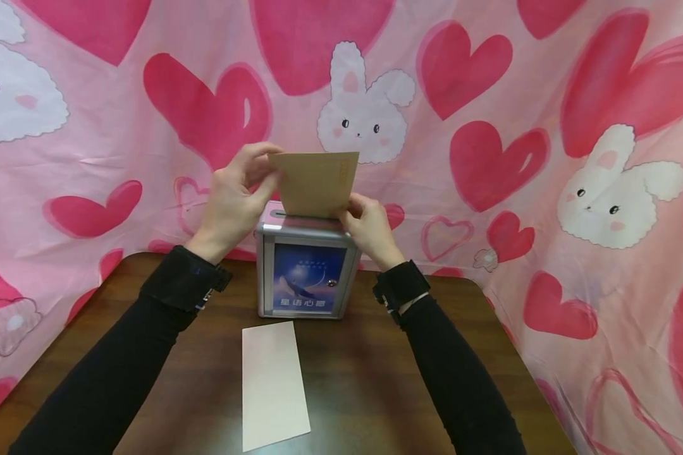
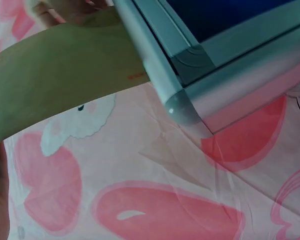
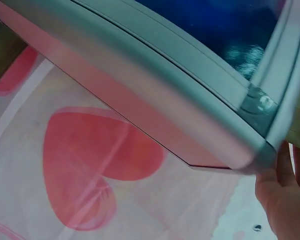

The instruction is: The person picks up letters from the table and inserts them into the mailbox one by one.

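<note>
A brown paper envelope (image 1: 315, 183) stands upright over the slot in the pink top of a silver-framed box (image 1: 304, 235); whether its lower edge is inside the slot cannot be told. My left hand (image 1: 236, 196) pinches the envelope's upper left edge. Low on the right edge, just above the box top, my right hand (image 1: 370, 229) pinches it too. The left wrist view shows the envelope (image 2: 65, 80) bowed slightly beside the box's frame (image 2: 155, 65). In the right wrist view, my right hand (image 3: 285, 200) is by the box's corner.
On the brown wooden table (image 1: 375, 379), a cream-white rectangular sheet or envelope (image 1: 273, 385) lies in front of the box. The box has a blue front panel with white lettering and a small lock (image 1: 332, 283). A pink cloth (image 1: 421, 151) with hearts and rabbits hangs behind.
</note>
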`<move>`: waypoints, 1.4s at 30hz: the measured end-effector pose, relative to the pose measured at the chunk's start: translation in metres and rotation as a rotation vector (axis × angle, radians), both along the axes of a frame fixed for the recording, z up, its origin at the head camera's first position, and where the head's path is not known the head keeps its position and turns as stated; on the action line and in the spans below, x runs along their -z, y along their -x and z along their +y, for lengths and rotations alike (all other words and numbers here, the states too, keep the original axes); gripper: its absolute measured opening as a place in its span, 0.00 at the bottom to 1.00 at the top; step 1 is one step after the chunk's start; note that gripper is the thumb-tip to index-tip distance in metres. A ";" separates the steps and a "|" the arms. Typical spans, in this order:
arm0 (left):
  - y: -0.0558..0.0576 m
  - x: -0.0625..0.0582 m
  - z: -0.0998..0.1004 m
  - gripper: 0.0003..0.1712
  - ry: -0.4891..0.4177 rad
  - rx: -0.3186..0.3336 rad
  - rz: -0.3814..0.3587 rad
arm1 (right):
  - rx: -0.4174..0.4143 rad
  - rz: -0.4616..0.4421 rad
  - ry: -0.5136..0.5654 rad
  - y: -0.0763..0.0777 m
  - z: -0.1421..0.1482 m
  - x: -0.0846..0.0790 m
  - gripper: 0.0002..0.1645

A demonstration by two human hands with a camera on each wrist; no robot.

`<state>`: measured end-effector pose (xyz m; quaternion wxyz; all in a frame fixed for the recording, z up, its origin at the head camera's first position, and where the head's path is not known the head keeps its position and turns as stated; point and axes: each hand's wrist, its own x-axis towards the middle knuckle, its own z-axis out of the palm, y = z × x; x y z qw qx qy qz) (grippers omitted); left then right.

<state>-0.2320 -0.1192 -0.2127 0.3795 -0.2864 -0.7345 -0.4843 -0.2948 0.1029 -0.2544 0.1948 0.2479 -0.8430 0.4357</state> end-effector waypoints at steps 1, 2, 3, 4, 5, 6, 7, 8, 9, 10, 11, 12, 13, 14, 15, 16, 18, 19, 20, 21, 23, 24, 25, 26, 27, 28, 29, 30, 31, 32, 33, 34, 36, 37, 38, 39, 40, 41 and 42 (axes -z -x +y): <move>0.001 0.002 0.000 0.21 -0.006 -0.002 0.003 | -0.004 0.012 0.019 -0.003 0.000 0.000 0.11; 0.001 0.004 0.000 0.21 -0.007 -0.011 0.011 | -0.005 0.023 0.041 -0.007 0.000 0.000 0.11; 0.001 0.007 0.001 0.22 -0.009 -0.018 0.019 | -0.006 0.036 0.066 -0.011 -0.001 -0.001 0.12; 0.002 0.011 0.001 0.22 -0.014 -0.020 0.028 | -0.008 0.050 0.094 -0.015 -0.002 -0.002 0.13; 0.003 0.014 0.001 0.21 -0.020 -0.022 0.036 | -0.017 0.064 0.127 -0.019 -0.003 -0.004 0.14; 0.005 0.018 0.002 0.21 -0.022 -0.020 0.044 | -0.029 0.079 0.162 -0.024 -0.005 -0.007 0.15; 0.007 0.021 0.002 0.21 -0.024 -0.022 0.052 | -0.036 0.099 0.189 -0.030 -0.007 -0.012 0.17; 0.010 0.023 0.003 0.21 -0.026 -0.023 0.063 | -0.044 0.119 0.214 -0.036 -0.009 -0.017 0.18; 0.013 0.026 0.003 0.20 -0.028 -0.022 0.071 | -0.048 0.143 0.231 -0.041 -0.010 -0.021 0.19; 0.016 0.028 0.004 0.20 -0.030 -0.021 0.080 | -0.048 0.162 0.242 -0.045 -0.012 -0.026 0.20; 0.019 0.030 0.004 0.19 -0.028 -0.020 0.086 | -0.041 0.180 0.243 -0.050 -0.014 -0.030 0.21; 0.021 0.032 0.004 0.18 -0.024 -0.020 0.092 | -0.035 0.193 0.241 -0.053 -0.015 -0.032 0.21; 0.023 0.035 0.004 0.17 -0.018 -0.027 0.094 | -0.023 0.201 0.234 -0.056 -0.016 -0.034 0.21; 0.025 0.038 0.004 0.16 -0.011 -0.035 0.091 | -0.016 0.208 0.230 -0.056 -0.016 -0.033 0.21; 0.027 0.041 0.004 0.15 -0.005 -0.040 0.085 | -0.005 0.215 0.221 -0.056 -0.016 -0.032 0.20; 0.028 0.043 0.003 0.14 0.003 -0.047 0.079 | 0.003 0.222 0.216 -0.053 -0.016 -0.029 0.19; 0.030 0.049 0.002 0.12 0.022 -0.058 0.060 | 0.013 0.241 0.203 -0.045 -0.015 -0.021 0.17; 0.031 0.052 0.000 0.11 0.034 -0.069 0.051 | 0.020 0.250 0.190 -0.040 -0.015 -0.016 0.15; 0.032 0.054 0.000 0.10 0.046 -0.079 0.043 | 0.024 0.260 0.177 -0.035 -0.014 -0.012 0.14; 0.033 0.056 -0.001 0.09 0.057 -0.089 0.036 | 0.026 0.268 0.164 -0.030 -0.014 -0.007 0.13; 0.035 0.059 -0.003 0.07 0.081 -0.107 0.024 | 0.032 0.278 0.134 -0.022 -0.013 0.000 0.11; 0.037 0.061 -0.004 0.06 0.095 -0.115 0.018 | 0.037 0.281 0.119 -0.020 -0.012 0.003 0.11; 0.038 0.062 -0.005 0.07 0.113 -0.122 0.016 | 0.041 0.281 0.109 -0.019 -0.012 0.004 0.11; 0.039 0.065 -0.006 0.08 0.131 -0.127 0.006 | 0.048 0.278 0.097 -0.017 -0.013 0.007 0.11; 0.040 0.068 -0.007 0.09 0.151 -0.128 -0.003 | 0.056 0.274 0.082 -0.016 -0.014 0.011 0.10; 0.041 0.068 -0.008 0.10 0.177 -0.128 -0.005 | 0.067 0.274 0.064 -0.015 -0.013 0.012 0.10; 0.041 0.069 -0.008 0.11 0.206 -0.131 -0.006 | 0.079 0.274 0.044 -0.014 -0.013 0.014 0.10; 0.041 0.070 -0.008 0.12 0.237 -0.135 -0.005 | 0.089 0.274 0.024 -0.014 -0.013 0.016 0.10; 0.042 0.071 -0.009 0.13 0.265 -0.139 -0.002 | 0.101 0.280 -0.001 -0.013 -0.013 0.019 0.10; 0.042 0.072 -0.009 0.13 0.289 -0.139 -0.001 | 0.112 0.290 -0.029 -0.013 -0.013 0.021 0.10; 0.043 0.073 -0.009 0.12 0.308 -0.140 0.003 | 0.120 0.302 -0.055 -0.012 -0.013 0.023 0.10; 0.043 0.074 -0.009 0.12 0.322 -0.141 0.007 | 0.129 0.317 -0.080 -0.011 -0.013 0.025 0.10; 0.045 0.076 -0.009 0.11 0.342 -0.141 0.007 | 0.150 0.346 -0.125 -0.010 -0.013 0.029 0.10; 0.045 0.078 -0.009 0.11 0.349 -0.144 0.002 | 0.162 0.355 -0.143 -0.009 -0.013 0.031 0.10; 0.045 0.078 -0.010 0.11 0.354 -0.148 -0.004 | 0.171 0.358 -0.157 -0.009 -0.014 0.032 0.10; 0.045 0.078 -0.010 0.11 0.358 -0.150 -0.011 | 0.180 0.357 -0.168 -0.009 -0.014 0.033 0.10; 0.046 0.079 -0.010 0.11 0.362 -0.153 -0.017 | 0.190 0.350 -0.180 -0.008 -0.014 0.034 0.10; 0.046 0.078 -0.010 0.11 0.368 -0.157 -0.022 | 0.197 0.339 -0.190 -0.008 -0.015 0.034 0.11; 0.046 0.078 -0.010 0.12 0.374 -0.162 -0.028 | 0.202 0.326 -0.201 -0.008 -0.015 0.034 0.11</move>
